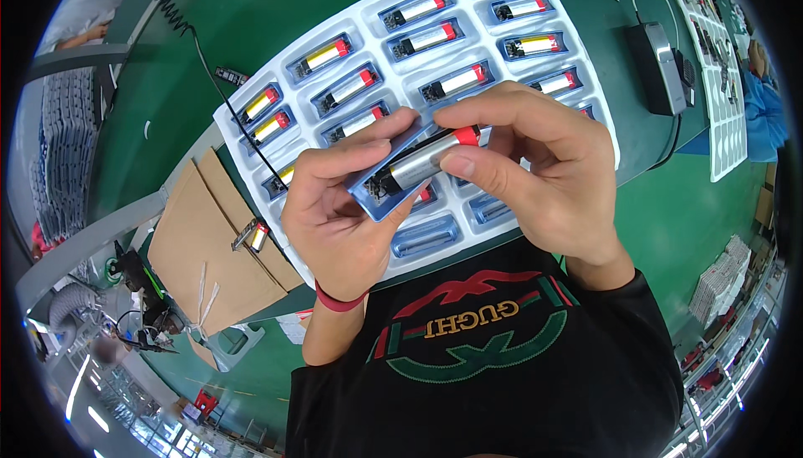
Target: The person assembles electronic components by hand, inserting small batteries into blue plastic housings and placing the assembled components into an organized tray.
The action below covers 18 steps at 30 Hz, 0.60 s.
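In front of my chest, my left hand (pixel 330 220) grips a translucent blue plastic shell (pixel 366 200) from the left. A silver cylindrical battery cell (pixel 418 165) with a red end and a small dark circuit part lies tilted in the shell. My right hand (pixel 556 153) pinches the red end between thumb and fingers. Beneath both hands is a white moulded tray (pixel 600 94) with rows of pockets. Several pockets hold similar cells in blue shells, some silver and some yellow, such as one silver cell (pixel 458 81). A near pocket holds a blue shell (pixel 427 236) without a cell.
Brown cardboard (pixel 196 249) lies left of the tray, with a small loose part (pixel 260 236) on it. A black cable (pixel 205 61) hangs across the tray's left side. At right stand a grey-black box (pixel 656 69) and another white tray (pixel 726 136). A person's hand (pixel 88 35) shows upper left.
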Each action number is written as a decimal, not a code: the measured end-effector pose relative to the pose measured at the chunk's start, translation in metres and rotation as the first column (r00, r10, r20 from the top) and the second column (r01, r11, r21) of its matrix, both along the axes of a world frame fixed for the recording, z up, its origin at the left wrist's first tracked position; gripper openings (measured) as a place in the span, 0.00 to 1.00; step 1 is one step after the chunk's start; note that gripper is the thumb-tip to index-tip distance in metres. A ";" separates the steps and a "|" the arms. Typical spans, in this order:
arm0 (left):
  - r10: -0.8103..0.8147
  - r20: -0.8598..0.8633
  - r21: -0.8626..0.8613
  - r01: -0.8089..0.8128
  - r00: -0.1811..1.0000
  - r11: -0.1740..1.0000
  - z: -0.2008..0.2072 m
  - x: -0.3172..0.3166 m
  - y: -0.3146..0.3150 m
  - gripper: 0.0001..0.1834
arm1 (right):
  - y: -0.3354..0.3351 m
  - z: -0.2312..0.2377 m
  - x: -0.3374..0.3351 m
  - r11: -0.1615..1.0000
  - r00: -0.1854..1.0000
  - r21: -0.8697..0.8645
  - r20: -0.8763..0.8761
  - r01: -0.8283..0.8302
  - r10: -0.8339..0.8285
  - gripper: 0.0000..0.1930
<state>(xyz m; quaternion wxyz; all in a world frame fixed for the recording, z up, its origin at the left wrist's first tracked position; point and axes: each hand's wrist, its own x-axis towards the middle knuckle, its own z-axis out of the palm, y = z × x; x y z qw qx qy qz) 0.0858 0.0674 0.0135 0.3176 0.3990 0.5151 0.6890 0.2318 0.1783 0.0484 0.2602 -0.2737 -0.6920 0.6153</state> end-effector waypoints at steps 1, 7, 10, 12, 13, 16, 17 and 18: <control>-0.002 0.000 0.001 0.002 1.000 1.000 0.000 0.001 0.000 0.21 | 0.000 0.001 0.000 0.999 1.000 -0.032 0.025 0.004 -0.003 0.13; -0.009 -0.040 -0.011 0.008 0.999 1.000 0.001 0.001 0.001 0.21 | 0.001 -0.008 0.000 0.994 0.997 -0.083 -0.027 0.073 -0.075 0.10; -0.012 -0.026 -0.022 0.011 1.000 1.000 -0.002 0.000 0.000 0.21 | 0.001 -0.009 0.000 0.994 0.998 -0.086 -0.028 0.060 -0.062 0.11; -0.023 0.003 0.011 0.023 1.000 1.000 -0.004 0.000 -0.001 0.21 | 0.000 -0.009 -0.001 0.995 0.998 -0.081 -0.025 0.054 -0.056 0.11; -0.027 0.004 0.012 0.027 1.000 1.000 -0.003 0.001 -0.001 0.21 | -0.002 -0.008 -0.003 0.997 0.998 -0.049 -0.017 0.067 -0.067 0.11; -0.017 -0.015 0.000 0.017 1.000 1.000 -0.002 0.002 -0.002 0.21 | -0.006 -0.002 -0.006 0.996 0.994 0.000 0.060 0.090 -0.090 0.11; -0.009 -0.015 -0.010 0.009 1.000 1.000 -0.002 0.001 -0.002 0.22 | -0.007 -0.001 -0.006 0.995 0.987 0.018 0.129 0.098 -0.100 0.10; -0.001 -0.016 -0.021 0.001 1.000 1.000 -0.002 0.000 -0.003 0.22 | -0.009 -0.003 -0.009 0.995 0.986 0.017 0.127 0.103 -0.104 0.10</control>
